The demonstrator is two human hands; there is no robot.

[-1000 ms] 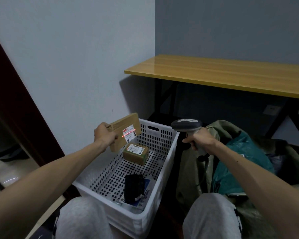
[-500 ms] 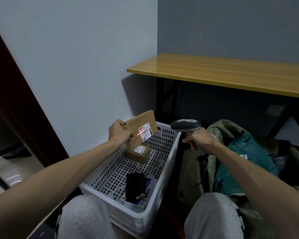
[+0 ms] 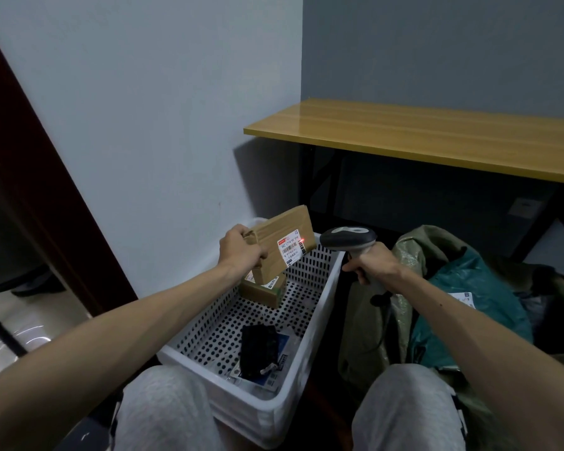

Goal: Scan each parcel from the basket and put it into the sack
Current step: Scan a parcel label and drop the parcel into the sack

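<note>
Gripped in left hand (image 3: 241, 252): flat brown cardboard parcel (image 3: 275, 237), tilted above white perforated plastic basket (image 3: 318, 323), half hiding small brown box (image 3: 264, 292). Clasped in right hand (image 3: 372, 265): grey handheld scanner (image 3: 347, 239), handle mostly hidden. Olive woven sack (image 3: 407, 252) cut off at right.

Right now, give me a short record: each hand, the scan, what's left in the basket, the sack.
left hand: grips flat cardboard parcel above the basket
right hand: grips scanner, aimed at that parcel
scan: red dot at edge of the label
basket: small cardboard box, black pouch lying on a flat packet
sack: open beside basket, teal bag inside
</note>
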